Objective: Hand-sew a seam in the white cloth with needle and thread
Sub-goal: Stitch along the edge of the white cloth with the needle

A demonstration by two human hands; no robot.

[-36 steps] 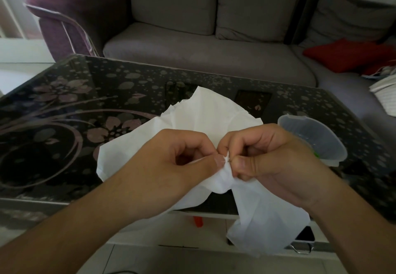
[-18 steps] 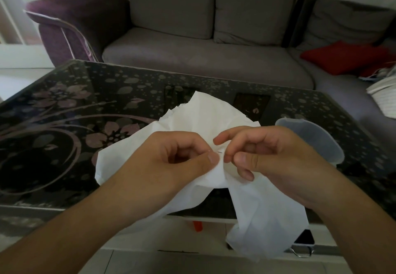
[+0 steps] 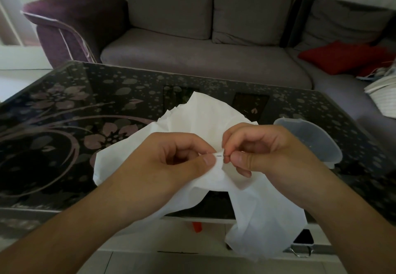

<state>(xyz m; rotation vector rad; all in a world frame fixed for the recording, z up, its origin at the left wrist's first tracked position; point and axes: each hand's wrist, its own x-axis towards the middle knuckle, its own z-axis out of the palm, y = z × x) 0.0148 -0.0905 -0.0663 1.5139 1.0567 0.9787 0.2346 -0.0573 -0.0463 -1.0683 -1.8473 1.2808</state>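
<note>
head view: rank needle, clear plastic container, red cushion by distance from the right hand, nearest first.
1. needle: pinched at the right hand fingertips, against the white cloth.
2. clear plastic container: on the table, just right of that hand.
3. red cushion: far back right, on the sofa.

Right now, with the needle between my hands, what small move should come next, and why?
Probably draw the needle rightward, out through the fold. The right hand pinches its end, a short dark length shows, and the left hand pinches the white cloth beside it.
</note>
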